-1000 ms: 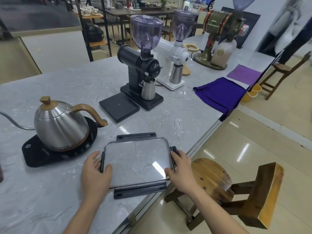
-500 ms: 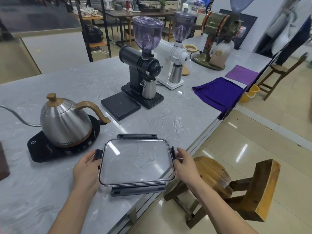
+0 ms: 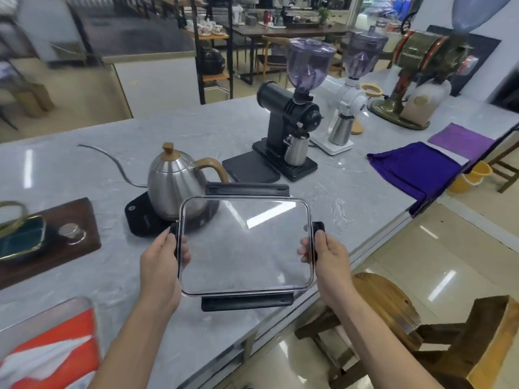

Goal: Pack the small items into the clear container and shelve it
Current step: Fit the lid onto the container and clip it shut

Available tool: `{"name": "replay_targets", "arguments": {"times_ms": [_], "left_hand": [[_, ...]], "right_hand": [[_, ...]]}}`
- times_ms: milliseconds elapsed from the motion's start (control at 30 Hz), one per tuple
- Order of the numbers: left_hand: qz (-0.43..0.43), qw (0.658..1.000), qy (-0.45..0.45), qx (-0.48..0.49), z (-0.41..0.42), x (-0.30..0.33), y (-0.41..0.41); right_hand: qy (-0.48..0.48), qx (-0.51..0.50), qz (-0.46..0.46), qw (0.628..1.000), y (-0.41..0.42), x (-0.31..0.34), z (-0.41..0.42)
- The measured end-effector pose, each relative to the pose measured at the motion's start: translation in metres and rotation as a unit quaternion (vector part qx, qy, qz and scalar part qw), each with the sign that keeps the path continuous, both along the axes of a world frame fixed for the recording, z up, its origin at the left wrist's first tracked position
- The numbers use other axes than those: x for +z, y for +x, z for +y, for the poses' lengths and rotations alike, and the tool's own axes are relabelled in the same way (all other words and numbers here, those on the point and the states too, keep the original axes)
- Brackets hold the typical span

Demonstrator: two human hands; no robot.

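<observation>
A clear rectangular lid (image 3: 247, 245) with black snap flaps on its sides is held up above the grey marble counter (image 3: 98, 164), tilted toward me. My left hand (image 3: 161, 259) grips its left edge and my right hand (image 3: 327, 254) grips its right edge by the black clip. At the lower left corner a clear container (image 3: 47, 346) with red and white packets inside sits on the counter, partly cut off by the frame.
Behind the lid stand a steel gooseneck kettle (image 3: 175, 181) on a black base, a black grinder (image 3: 292, 127) and a white grinder (image 3: 348, 99). A dark wooden tray (image 3: 47, 240) lies at left, purple cloths (image 3: 412, 169) at right. A wooden stool (image 3: 384, 304) stands below the counter edge.
Both hands have lifted the lid off the counter and raised it toward me. The view has swung left, bringing the wooden tray and the container with red packets into sight.
</observation>
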State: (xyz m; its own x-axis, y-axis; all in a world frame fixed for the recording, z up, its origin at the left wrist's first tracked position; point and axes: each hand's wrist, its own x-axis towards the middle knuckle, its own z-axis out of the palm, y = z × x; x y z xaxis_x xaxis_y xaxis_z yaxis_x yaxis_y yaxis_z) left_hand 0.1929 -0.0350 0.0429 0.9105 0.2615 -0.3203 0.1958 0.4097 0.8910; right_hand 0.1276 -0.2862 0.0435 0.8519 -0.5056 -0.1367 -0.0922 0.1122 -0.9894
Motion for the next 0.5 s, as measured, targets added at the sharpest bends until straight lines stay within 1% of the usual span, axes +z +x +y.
{"name": "replay_targets", "arguments": {"times_ms": [67,133,333,500], "left_hand": [[-0.002,1.000,-0.022,0.004,0.008,0.010,-0.007],[-0.015,1.000,-0.022,-0.006,0.020,0.017,-0.015],[-0.049,0.998,0.032,-0.012,0.050,0.037,-0.032],[-0.090,0.995,0.051,-0.009,0.076,0.050,-0.047]], "right_hand": [[0.016,0.001,-0.018,1.000,0.002,0.009,0.011],[0.024,0.002,-0.029,0.999,0.003,0.017,0.024],[0.047,-0.006,-0.053,0.997,0.004,0.040,0.057],[0.064,-0.016,-0.066,0.996,0.003,0.050,0.083]]}}
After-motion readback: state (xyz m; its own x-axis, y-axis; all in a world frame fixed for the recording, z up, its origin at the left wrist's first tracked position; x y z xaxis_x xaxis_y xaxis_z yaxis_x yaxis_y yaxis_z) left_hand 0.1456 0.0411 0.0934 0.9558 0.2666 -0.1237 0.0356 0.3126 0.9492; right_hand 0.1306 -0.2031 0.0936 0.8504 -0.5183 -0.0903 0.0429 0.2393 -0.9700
